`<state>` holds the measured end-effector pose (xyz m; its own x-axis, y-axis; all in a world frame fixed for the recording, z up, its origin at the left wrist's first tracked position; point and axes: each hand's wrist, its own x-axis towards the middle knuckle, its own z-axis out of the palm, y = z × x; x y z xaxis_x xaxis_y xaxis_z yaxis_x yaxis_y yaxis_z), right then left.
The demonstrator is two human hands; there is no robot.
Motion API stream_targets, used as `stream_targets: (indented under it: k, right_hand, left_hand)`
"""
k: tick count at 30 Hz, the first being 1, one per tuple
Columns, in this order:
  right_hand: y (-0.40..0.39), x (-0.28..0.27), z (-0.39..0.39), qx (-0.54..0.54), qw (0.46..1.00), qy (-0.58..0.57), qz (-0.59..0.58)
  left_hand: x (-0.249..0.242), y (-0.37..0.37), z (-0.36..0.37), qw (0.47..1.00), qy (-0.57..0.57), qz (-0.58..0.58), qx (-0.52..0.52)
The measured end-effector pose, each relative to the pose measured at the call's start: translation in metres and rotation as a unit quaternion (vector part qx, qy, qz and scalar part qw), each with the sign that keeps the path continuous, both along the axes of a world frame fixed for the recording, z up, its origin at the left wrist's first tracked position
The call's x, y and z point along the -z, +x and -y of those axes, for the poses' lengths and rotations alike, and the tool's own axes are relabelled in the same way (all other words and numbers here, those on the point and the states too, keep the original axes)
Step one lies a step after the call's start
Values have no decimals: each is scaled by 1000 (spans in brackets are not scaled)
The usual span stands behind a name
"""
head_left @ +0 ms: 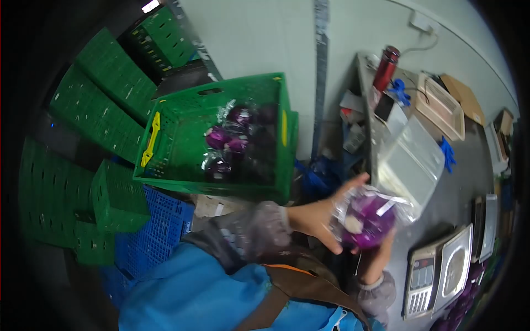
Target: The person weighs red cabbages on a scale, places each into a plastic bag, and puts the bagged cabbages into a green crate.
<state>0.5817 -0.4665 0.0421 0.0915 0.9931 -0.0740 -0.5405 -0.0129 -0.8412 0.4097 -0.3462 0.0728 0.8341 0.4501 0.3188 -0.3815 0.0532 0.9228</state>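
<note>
A purple cabbage [371,219] in clear plastic wrap is held between my two hands, its pale stem end turned to the left. My left hand [319,218] grips it from the left side, thumb and fingers spread around the wrap. From below, my right hand [378,258] supports it, and its fingers are partly hidden behind the cabbage. Loose film sticks out at the right of the cabbage. To the left of my hands, a green crate [185,149] contains several wrapped purple cabbages [218,138] grouped toward its right side.
The metal table [469,187] on the right carries a weighing scale [436,273], a stack of clear film [411,160], a red bottle [386,69], blue gloves [399,92] and a pale tray [441,107]. Stacked green crates [99,105] and a blue pallet [152,231] are at left.
</note>
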Motion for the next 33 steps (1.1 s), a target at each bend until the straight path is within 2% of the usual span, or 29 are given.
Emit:
stream_targets:
  k: [1,3,4,6,7,10,12,14,15,16,18,20,24,25,26,27,28,29,30,31,32,33]
  right_hand:
    - [-30,-21,-32,-28,999,6,19]
    - [-109,-49,-83,-46,998,11,38]
    - [-140,-57,-100,-63,996,1,58]
    - [-183,-53,-133,-235,968,-1,87]
    - [-203,-64,-140,-251,966,-12,66]
    - [-208,-61,-148,-319,918,54,231]
    - [-203,-63,-147,-275,943,-66,178]
    - [-189,-50,-143,-215,948,-154,179]
    - [-182,-42,-138,-181,950,-170,191]
    - [-169,-31,-128,-146,945,-228,182]
    - [-158,-30,-116,-121,943,-251,180]
    - [-151,-28,-107,-94,938,-268,199]
    - [-136,-25,-87,-35,913,-296,277]
    - [-131,-13,-75,4,930,-260,259]
    - [-124,-8,-65,-3,920,-262,291]
    - [-120,7,-54,21,928,-216,303]
    - [-115,7,-49,24,928,-229,293]
    - [-116,22,-42,67,931,-204,294]
    - [-107,15,-40,47,915,-222,333]
    - [-99,16,-34,51,913,-212,346]
    - [-88,17,-27,53,909,-203,361]
    - [-75,14,-19,56,907,-192,370]
  left_hand:
    - [-14,-28,-8,996,-39,11,-83]
    - [-21,-97,-35,977,-140,-1,-164]
    - [-11,-138,-57,965,-203,-24,-164]
    - [-2,-218,-93,897,-341,14,-282]
    - [7,-252,-113,876,-354,51,-324]
    - [35,-369,-175,842,-396,63,-361]
    - [53,-425,-208,803,-423,-21,-420]
    - [80,-449,-234,795,-424,-61,-430]
    - [97,-458,-246,782,-417,-98,-452]
    - [127,-462,-268,789,-428,-108,-428]
    - [193,-469,-277,792,-335,-226,-457]
    - [306,-535,-300,749,-429,-272,-426]
    - [254,-534,-311,728,-139,-476,-473]
    - [235,-532,-324,695,-39,-508,-507]
    - [217,-526,-333,645,68,-530,-547]
    - [180,-486,-332,594,175,-521,-587]
    - [134,-429,-323,589,244,-485,-598]
    - [97,-356,-315,511,360,-446,-641]
    - [64,-285,-310,663,291,-365,-585]
    - [39,-220,-298,787,210,-273,-512]
    - [26,-158,-283,888,154,-205,-381]
    - [5,-93,-254,924,131,-236,-271]
